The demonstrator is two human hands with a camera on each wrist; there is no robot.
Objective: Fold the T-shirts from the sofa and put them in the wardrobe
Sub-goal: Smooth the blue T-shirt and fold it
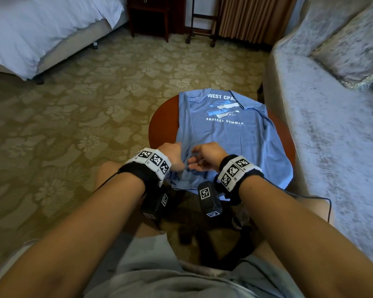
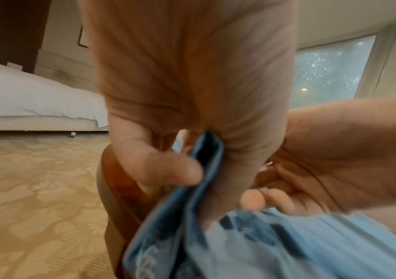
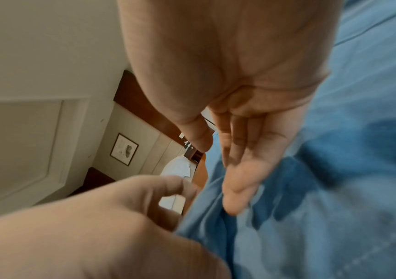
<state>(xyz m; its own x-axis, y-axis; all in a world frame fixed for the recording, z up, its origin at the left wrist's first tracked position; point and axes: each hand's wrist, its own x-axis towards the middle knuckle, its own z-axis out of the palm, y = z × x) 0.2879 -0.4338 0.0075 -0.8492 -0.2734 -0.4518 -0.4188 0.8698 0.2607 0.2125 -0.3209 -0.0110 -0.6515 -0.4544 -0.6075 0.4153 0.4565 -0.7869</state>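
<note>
Shirt is soft and floppy on the table; my left hand pinches its near hem, right hand loose beside. I'd grab hem corners.

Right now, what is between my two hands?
A bunched ridge of the light blue printed T-shirt lies between the left hand and the right hand, seen in the head view.
</note>
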